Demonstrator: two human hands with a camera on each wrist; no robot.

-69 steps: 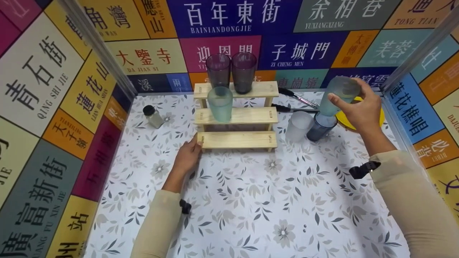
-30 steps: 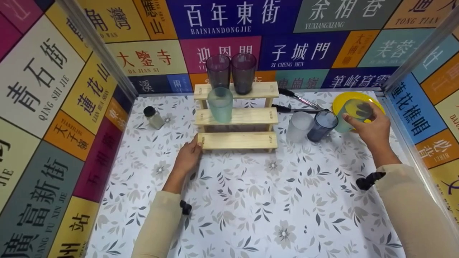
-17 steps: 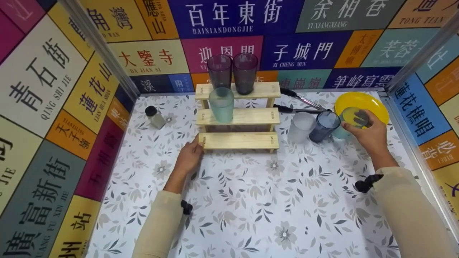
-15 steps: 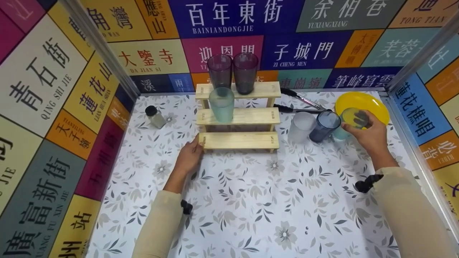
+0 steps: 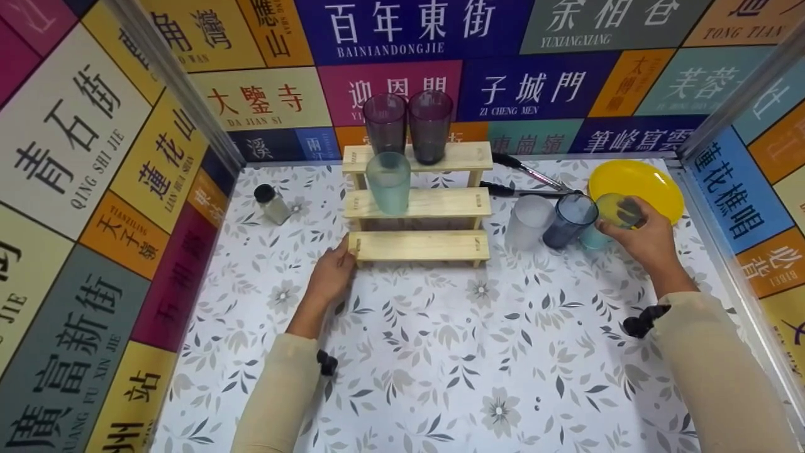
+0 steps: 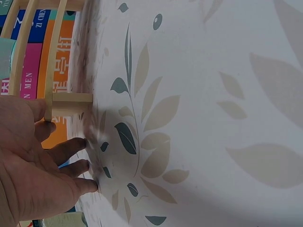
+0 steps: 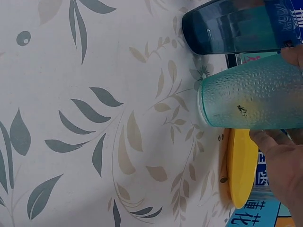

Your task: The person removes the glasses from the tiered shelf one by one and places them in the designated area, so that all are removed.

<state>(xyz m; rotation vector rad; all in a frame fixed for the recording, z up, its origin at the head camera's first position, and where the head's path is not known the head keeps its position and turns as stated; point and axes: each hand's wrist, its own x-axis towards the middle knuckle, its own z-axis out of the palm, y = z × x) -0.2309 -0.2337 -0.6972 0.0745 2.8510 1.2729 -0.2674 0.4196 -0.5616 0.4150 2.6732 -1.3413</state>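
My left hand (image 5: 331, 275) pinches the left end of the lowest step of a three-tier wooden rack (image 5: 420, 246) between thumb and index finger; its other fingers stretch out beside the rack in the left wrist view. My right hand (image 5: 649, 245) grips a green textured tumbler (image 7: 241, 97) near its top. That tumbler stands upright at the table surface, just right of a dark blue tumbler (image 5: 568, 223). A frosted clear tumbler (image 5: 527, 223) is left of the blue one. Two purple tumblers (image 5: 385, 126) occupy the top step, and another green tumbler (image 5: 388, 185) the middle step.
Behind my right hand lies a yellow plate (image 5: 657, 189). Black-handled tongs (image 5: 534, 176) lie between rack and plate. A small black-capped bottle (image 5: 272, 206) stands left of the rack. Lettered panels (image 5: 402, 38) wall in the floral-covered table (image 5: 440, 365) at the back and sides.
My right hand has brought the green tumbler down from above the blue tumbler to the table at its right, then slightly closer to it. The left hand has stayed at the rack.
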